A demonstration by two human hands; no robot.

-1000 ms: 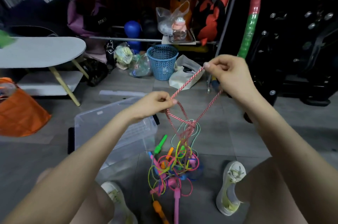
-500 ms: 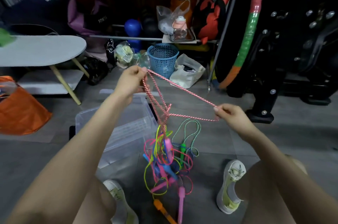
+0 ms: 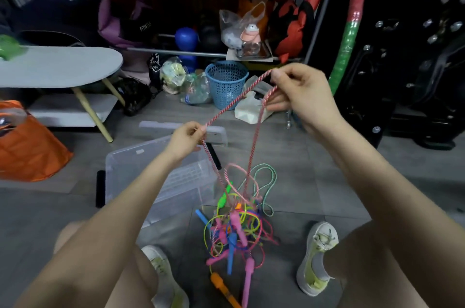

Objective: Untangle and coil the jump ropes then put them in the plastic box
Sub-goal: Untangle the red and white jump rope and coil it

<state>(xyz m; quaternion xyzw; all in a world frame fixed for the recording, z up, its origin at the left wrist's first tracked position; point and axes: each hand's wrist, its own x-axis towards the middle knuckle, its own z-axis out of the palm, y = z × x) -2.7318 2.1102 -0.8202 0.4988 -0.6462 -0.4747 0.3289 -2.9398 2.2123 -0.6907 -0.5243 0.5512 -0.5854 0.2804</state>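
Both bare forearms extended forward. Left hand (image 3: 186, 140) lower, near centre, thumb and forefinger pinching the red-white rope (image 3: 234, 104). Right hand (image 3: 305, 96) raised higher, fingers curled, grip pinching the same rope at its top bend.

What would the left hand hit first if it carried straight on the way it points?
Likely the blue basket: the left hand, pinching the red-and-white rope, points forward toward it. The box lid lies lower; depth is unclear.
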